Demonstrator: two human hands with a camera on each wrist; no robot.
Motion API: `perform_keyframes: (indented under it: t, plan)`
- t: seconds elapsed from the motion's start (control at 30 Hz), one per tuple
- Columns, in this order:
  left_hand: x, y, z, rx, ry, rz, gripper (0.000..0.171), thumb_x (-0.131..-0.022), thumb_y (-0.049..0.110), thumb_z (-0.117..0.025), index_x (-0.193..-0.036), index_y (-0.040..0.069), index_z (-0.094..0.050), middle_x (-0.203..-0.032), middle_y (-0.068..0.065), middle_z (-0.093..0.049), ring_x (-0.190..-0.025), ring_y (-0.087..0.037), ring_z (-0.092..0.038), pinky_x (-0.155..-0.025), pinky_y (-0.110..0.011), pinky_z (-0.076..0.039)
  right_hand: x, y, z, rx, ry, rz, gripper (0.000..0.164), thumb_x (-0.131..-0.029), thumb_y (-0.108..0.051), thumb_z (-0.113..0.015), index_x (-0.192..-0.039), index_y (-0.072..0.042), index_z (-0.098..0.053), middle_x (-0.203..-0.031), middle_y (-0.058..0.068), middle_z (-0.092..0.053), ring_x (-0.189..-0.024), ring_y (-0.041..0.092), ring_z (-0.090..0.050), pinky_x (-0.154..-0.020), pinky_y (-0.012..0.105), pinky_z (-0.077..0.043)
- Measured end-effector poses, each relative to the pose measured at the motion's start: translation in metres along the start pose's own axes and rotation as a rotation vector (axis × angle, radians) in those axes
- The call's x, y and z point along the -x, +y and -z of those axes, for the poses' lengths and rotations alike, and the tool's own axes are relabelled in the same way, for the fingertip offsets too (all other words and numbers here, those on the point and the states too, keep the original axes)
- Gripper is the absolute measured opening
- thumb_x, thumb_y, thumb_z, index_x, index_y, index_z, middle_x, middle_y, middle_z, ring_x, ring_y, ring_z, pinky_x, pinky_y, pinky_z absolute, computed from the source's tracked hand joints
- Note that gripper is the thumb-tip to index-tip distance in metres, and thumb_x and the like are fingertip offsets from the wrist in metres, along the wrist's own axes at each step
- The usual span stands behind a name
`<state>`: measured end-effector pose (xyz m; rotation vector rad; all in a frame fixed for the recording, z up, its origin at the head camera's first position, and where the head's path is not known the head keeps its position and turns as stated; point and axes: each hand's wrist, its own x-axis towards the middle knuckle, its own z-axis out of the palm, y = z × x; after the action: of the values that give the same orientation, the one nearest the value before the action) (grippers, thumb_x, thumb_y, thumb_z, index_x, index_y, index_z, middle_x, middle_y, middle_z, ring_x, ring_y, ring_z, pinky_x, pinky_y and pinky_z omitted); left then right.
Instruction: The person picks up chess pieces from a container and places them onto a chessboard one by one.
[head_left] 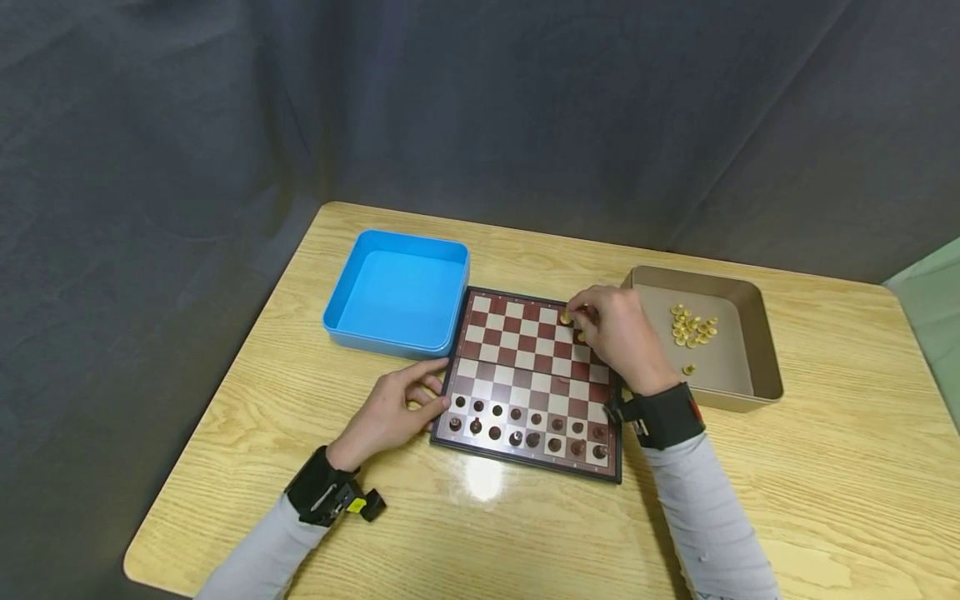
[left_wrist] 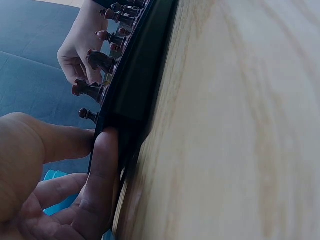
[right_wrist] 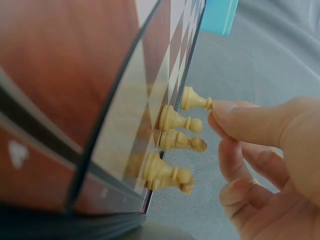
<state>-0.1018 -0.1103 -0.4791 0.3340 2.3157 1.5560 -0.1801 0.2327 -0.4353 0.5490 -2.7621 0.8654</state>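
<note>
My right hand [head_left: 617,332] is over the far right part of the chessboard [head_left: 517,377]. Its thumb and index finger pinch the top of a pale chess piece [right_wrist: 196,100], whose head the fingertips hide. Beside that piece stand a pale pawn [right_wrist: 180,121] and several other pale pieces, partly covered by the hand in the head view. At the board's left edge, my left hand [head_left: 396,406] grips the rim between thumb and fingers. Dark pieces fill the two near rows, among them a rook [left_wrist: 89,91] and a pawn [left_wrist: 88,115] close to the left hand.
A blue tray [head_left: 396,343] stands at the board's far left. On the right, a brown tray [head_left: 723,392] holds a cluster of pale chess pieces [head_left: 692,327], with one lying apart [head_left: 689,369]. The wooden table [head_left: 480,550] meets a dark curtain behind.
</note>
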Motion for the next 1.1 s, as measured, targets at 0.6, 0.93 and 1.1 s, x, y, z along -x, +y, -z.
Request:
perform_keyframes:
  t: [0.6,0.93,1.1]
  plan:
    - [0.0,0.0007,0.0004,0.004,-0.002,0.001,0.061,-0.098,0.002,-0.075,-0.154,0.0,-0.053,-0.113,-0.015,-0.07,-0.081,-0.017,-0.075,-0.066,-0.03,-0.067,0.0007,-0.0006,-0.0005,-0.004,0.014,-0.031,0.012,-0.097,0.005,-0.073,-0.1,-0.001,-0.083,-0.1,0.017,-0.08,-0.079,0.027,-0.076,-0.064,0.04,-0.059]
    - [-0.0002,-0.0016,0.0,0.006,0.0,0.009,0.06,-0.098,0.002,-0.075,-0.154,0.001,-0.054,-0.113,-0.015,-0.07,-0.082,-0.017,-0.075,-0.065,-0.03,-0.067,0.0007,-0.0005,-0.0012,-0.004,0.017,-0.04,0.012,-0.097,0.005,-0.074,-0.099,-0.002,-0.084,-0.098,0.017,-0.08,-0.076,0.026,-0.075,-0.062,0.038,-0.057]
    - [-0.0003,-0.0017,0.0,0.006,-0.001,0.01,0.06,-0.098,0.002,-0.075,-0.154,0.001,-0.054,-0.113,-0.015,-0.07,-0.082,-0.017,-0.074,-0.066,-0.03,-0.067,0.0003,-0.0011,-0.0008,0.006,0.016,-0.039,0.012,-0.097,0.004,-0.074,-0.099,-0.001,-0.084,-0.099,0.017,-0.081,-0.077,0.026,-0.076,-0.061,0.037,-0.057]
